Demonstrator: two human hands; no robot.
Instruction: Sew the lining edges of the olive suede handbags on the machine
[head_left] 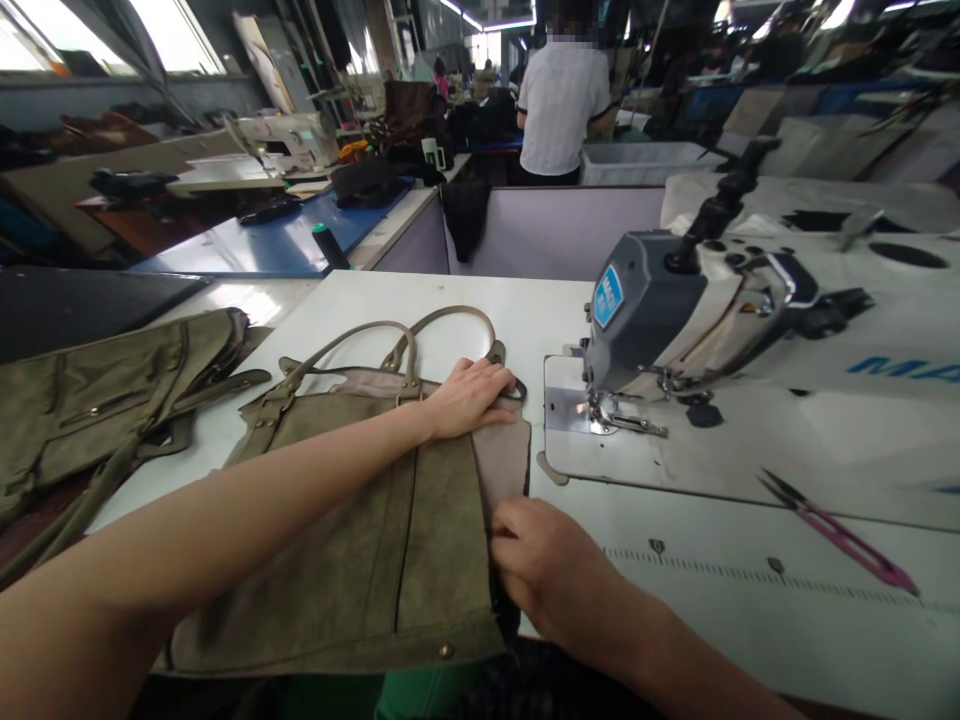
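An olive green bag (442,520) lies on the white table, its two handles pointing away from me. My left hand (471,398) reaches across the bag and rests on its upper right corner, near a handle's base, with the fingers spread. My right hand (544,560) is closed on the bag's right side edge, lower down; the fingertips are hidden. A pale lining (504,460) shows along that edge between the hands. To the right is a sewing machine (645,310), its needle area apart from the bag.
Pink-handled thread snips (847,540) lie at the right on the table (675,620), by a printed ruler scale. Another olive bag (90,400) is at the left. A green-topped thread cone (328,245) stands behind. A person in a white shirt (562,105) stands farther back.
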